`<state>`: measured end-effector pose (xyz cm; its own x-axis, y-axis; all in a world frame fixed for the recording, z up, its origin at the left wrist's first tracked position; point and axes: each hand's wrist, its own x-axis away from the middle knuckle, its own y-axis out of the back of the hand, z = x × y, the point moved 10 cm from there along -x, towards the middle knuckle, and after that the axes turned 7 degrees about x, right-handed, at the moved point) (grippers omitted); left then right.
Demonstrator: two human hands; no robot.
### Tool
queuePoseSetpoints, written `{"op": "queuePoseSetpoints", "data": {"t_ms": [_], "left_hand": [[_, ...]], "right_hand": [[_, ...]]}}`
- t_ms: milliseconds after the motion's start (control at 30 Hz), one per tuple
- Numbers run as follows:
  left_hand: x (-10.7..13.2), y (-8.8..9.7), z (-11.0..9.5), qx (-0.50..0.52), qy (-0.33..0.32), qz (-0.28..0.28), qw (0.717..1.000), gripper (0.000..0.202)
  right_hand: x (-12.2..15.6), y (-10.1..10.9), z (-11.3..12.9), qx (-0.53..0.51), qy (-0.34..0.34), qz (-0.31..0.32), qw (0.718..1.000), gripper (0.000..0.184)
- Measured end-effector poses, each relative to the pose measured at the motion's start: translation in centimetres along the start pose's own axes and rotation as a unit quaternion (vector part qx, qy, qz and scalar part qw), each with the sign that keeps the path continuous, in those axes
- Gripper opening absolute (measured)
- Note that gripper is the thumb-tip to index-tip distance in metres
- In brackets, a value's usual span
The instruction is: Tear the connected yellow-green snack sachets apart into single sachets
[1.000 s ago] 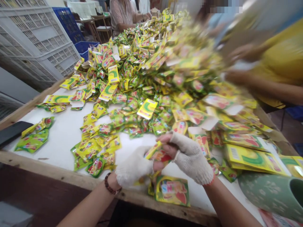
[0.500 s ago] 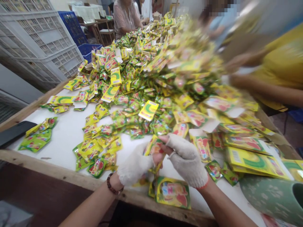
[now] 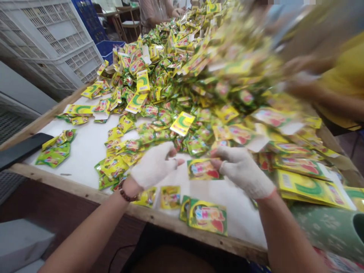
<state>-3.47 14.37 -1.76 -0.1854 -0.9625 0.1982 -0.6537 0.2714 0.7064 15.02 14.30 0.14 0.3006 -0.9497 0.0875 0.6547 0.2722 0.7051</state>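
Observation:
My right hand (image 3: pixel 244 170), in a white fingerless glove, pinches the right end of a small yellow-green carton (image 3: pixel 202 169) printed with fruit. My left hand (image 3: pixel 155 165), gloved alike, is just left of the carton, its thumb and fingers apart and nothing in them. Below the hands, near the table's front edge, lies another printed carton (image 3: pixel 209 217), overlapping a piece partly hidden under it. Beside it rest a small yellow sachet (image 3: pixel 170 197) and a second yellow sachet (image 3: pixel 148 196). Green and yellow sachets (image 3: pixel 115 167) lie grouped behind my left wrist.
A large heap of sachets and cartons (image 3: pixel 182 123) covers the table's far side. Flattened cartons (image 3: pixel 309 185) are stacked at right, beside a green flowered container (image 3: pixel 321 227). A dark flat object (image 3: pixel 24 149) lies at left. White crates (image 3: pixel 57 28) stand beyond. A yellow-sleeved co-worker (image 3: pixel 341 79) is at right.
My hands have moved apart; the left has let go and shifted left. The carton, held up between both hands before, is now lower and flat in the right hand. The view has tilted down.

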Motion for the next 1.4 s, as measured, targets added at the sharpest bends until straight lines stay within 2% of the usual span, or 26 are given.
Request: {"op": "queuePoseSetpoints", "data": {"t_ms": [67, 100, 133, 167, 233, 300, 333, 400, 500, 567, 633, 667, 733, 800, 867, 933, 1067, 1133, 1233, 1400], "left_hand": [[1.4, -0.8, 0.5, -0.087, -0.013, 0.036, 0.995, 0.02], [2.3, -1.7, 0.9, -0.125, -0.021, 0.064, 0.99, 0.019], [3.3, -2.6, 1.2, -0.159, -0.028, 0.086, 0.983, 0.02], [4.2, -3.4, 1.5, -0.187, -0.033, 0.1, 0.977, 0.021], [5.6, -4.6, 2.3, -0.215, -0.03, 0.119, 0.969, 0.014], [6.1, -5.1, 3.0, -0.204, -0.02, 0.13, 0.97, 0.007], [6.1, -4.8, 3.0, -0.188, -0.023, 0.121, 0.974, 0.009], [5.3, -3.2, 2.1, -0.14, -0.049, 0.066, 0.987, 0.014], [3.5, -0.4, -0.8, -0.025, -0.114, -0.01, 0.993, 0.019], [1.5, 0.4, -2.1, 0.041, -0.122, -0.037, 0.991, 0.026], [-0.9, 0.6, -2.9, 0.043, -0.117, -0.077, 0.989, 0.026], [-2.1, 0.4, -3.5, 0.024, -0.126, -0.096, 0.987, 0.022], [-4.5, -1.1, -4.2, -0.008, -0.136, -0.099, 0.986, 0.013], [-6.4, -2.5, -4.1, -0.013, -0.12, -0.097, 0.988, 0.011], [-7.4, -3.4, -3.7, 0.0, -0.096, -0.093, 0.991, 0.012], [-7.4, -3.7, -3.3, 0.025, -0.083, -0.081, 0.993, 0.007], [-5.3, -3.5, -2.6, 0.123, -0.063, -0.051, 0.989, 0.008], [-3.9, -3.7, -1.7, 0.265, -0.027, -0.032, 0.963, 0.011], [-2.3, -4.2, -1.0, 0.459, 0.001, -0.017, 0.888, 0.015], [-1.5, -5.0, -0.5, 0.562, 0.031, 0.004, 0.826, 0.024]], "right_hand": [[0.5, -1.8, -1.4, 0.026, -0.036, 0.13, 0.99, 0.017], [0.9, -2.5, -1.8, 0.05, -0.038, 0.179, 0.982, 0.019], [1.1, -2.9, -2.0, 0.081, -0.033, 0.196, 0.977, 0.021], [0.9, -2.8, -2.0, 0.112, -0.021, 0.181, 0.977, 0.022], [0.3, -1.9, -1.0, 0.152, 0.018, 0.085, 0.985, 0.022], [0.2, -1.9, 0.9, 0.141, 0.068, 0.002, 0.988, 0.021], [0.3, -2.5, 2.0, 0.117, 0.094, -0.017, 0.989, 0.018], [0.7, -3.9, 4.0, 0.052, 0.133, -0.024, 0.989, 0.006], [0.9, -5.6, 5.2, -0.021, 0.134, 0.006, 0.991, 0.016], [0.4, -4.9, 4.0, -0.042, 0.088, -0.009, 0.995, 0.019], [-0.2, -2.5, 1.5, -0.061, 0.021, -0.067, 0.996, 0.014], [-0.4, -1.2, 0.1, -0.072, -0.007, -0.095, 0.993, 0.012], [-0.7, 0.8, -2.2, -0.093, -0.044, -0.134, 0.986, 0.017], [-0.9, 1.9, -3.9, -0.126, -0.062, -0.153, 0.978, 0.018], [-1.0, 2.0, -4.8, -0.181, -0.075, -0.155, 0.968, 0.019], [-1.1, 1.5, -5.0, -0.243, -0.083, -0.144, 0.956, 0.024], [-1.2, -0.5, -3.9, -0.321, -0.099, -0.096, 0.937, 0.031], [-1.1, -1.4, -3.2, -0.319, -0.109, -0.079, 0.938, 0.031], [-1.0, -2.3, -2.7, -0.281, -0.129, -0.071, 0.948, 0.029], [-1.1, -2.7, -2.4, -0.243, -0.109, -0.072, 0.961, 0.024]]}}
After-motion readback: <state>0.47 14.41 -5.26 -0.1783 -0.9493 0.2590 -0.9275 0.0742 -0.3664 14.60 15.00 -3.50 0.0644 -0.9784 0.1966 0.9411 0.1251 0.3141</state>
